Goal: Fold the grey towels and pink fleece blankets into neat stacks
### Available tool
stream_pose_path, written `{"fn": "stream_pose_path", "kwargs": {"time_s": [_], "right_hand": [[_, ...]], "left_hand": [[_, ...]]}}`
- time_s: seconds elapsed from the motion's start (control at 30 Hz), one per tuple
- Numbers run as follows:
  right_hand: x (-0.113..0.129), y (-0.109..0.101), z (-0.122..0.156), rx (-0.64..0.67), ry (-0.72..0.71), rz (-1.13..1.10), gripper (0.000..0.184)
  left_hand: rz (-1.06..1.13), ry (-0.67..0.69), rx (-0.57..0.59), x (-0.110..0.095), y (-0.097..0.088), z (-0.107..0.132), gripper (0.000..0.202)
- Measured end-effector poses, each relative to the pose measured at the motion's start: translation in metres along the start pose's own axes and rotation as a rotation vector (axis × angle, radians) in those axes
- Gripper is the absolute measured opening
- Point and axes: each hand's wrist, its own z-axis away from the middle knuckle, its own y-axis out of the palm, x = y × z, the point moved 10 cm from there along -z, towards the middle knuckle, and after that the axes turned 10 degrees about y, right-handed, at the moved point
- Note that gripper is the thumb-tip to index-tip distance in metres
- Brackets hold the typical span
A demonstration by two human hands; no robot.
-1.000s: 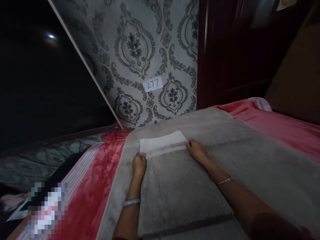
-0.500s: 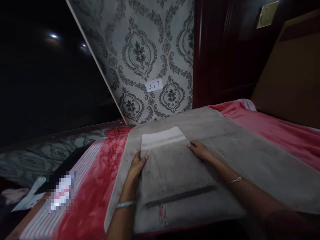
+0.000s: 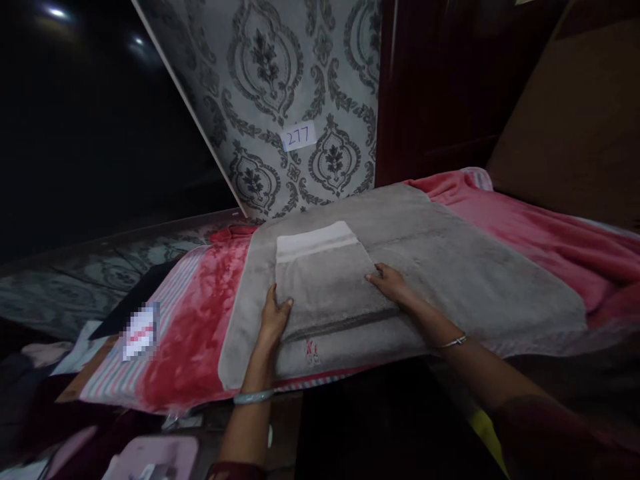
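A folded towel [image 3: 325,287] lies on a larger grey towel [image 3: 450,267] spread over a red blanket [image 3: 190,320]. The left hand [image 3: 274,319] presses the folded towel's left edge, fingers straight and thumb on top. The right hand [image 3: 393,285] rests flat on its right edge, gripping nothing. A pink container [image 3: 155,457] sits below the blanket, its contents hidden.

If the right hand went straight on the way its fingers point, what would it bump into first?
The right hand lies on the folded grey towel. Going on, it would probably cross that towel to its white band; nothing stands in between, though depth is hard to judge.
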Motion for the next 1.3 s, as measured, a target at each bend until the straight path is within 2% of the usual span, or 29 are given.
{"fn": "stream_pose_path", "kwargs": {"time_s": [0.2,0.3,0.4,0.5,0.57,0.67,0.73,0.83,0.93,1.0,1.07,1.17,1.23,1.3], "right_hand": [[-0.005,-0.005,0.016,0.047,0.027,-0.029,0.035],[-0.015,-0.007,0.027,0.082,0.040,-0.084,0.044],[-0.021,-0.006,0.038,0.129,0.051,-0.198,0.055],[-0.025,0.000,0.044,0.191,0.103,-0.260,0.057],[-0.024,0.000,0.048,0.188,0.112,-0.251,0.058],[-0.024,-0.003,0.053,0.175,0.088,-0.179,0.056],[-0.024,-0.009,0.056,0.141,0.060,-0.043,0.053],[-0.002,-0.025,0.056,-0.015,-0.105,0.212,0.046],[0.049,-0.028,0.057,-0.120,-0.356,0.318,0.045],[0.080,-0.018,0.056,-0.140,-0.476,0.338,0.051],[0.098,-0.001,0.054,-0.134,-0.533,0.372,0.056],[0.095,0.035,0.052,-0.059,-0.557,0.445,0.056],[0.084,0.053,0.051,-0.029,-0.566,0.469,0.055],[0.076,0.060,0.050,-0.035,-0.567,0.464,0.055]], "left_hand": [[0.045,-0.025,-0.030,-0.002,-0.004,0.006,0.070],[0.074,-0.030,-0.005,-0.002,-0.001,0.012,0.080],[0.003,0.045,-0.005,-0.010,0.000,0.017,0.084],[-0.140,0.161,-0.048,-0.025,-0.003,0.021,0.076],[-0.175,0.195,-0.047,-0.029,-0.003,0.024,0.073],[-0.219,0.177,-0.050,-0.026,-0.011,0.029,0.066],[-0.308,0.189,-0.070,-0.028,-0.021,0.032,0.058],[-0.462,0.282,-0.075,-0.052,-0.026,0.032,0.049],[-0.562,0.412,0.009,-0.091,-0.003,0.021,0.050],[-0.616,0.498,0.078,-0.116,0.023,0.013,0.056],[-0.692,0.514,0.157,-0.125,0.049,0.005,0.063],[-0.815,0.389,0.319,-0.102,0.079,0.001,0.068],[-0.854,0.328,0.390,-0.082,0.088,0.003,0.069],[-0.862,0.326,0.404,-0.072,0.089,0.005,0.070]]}}
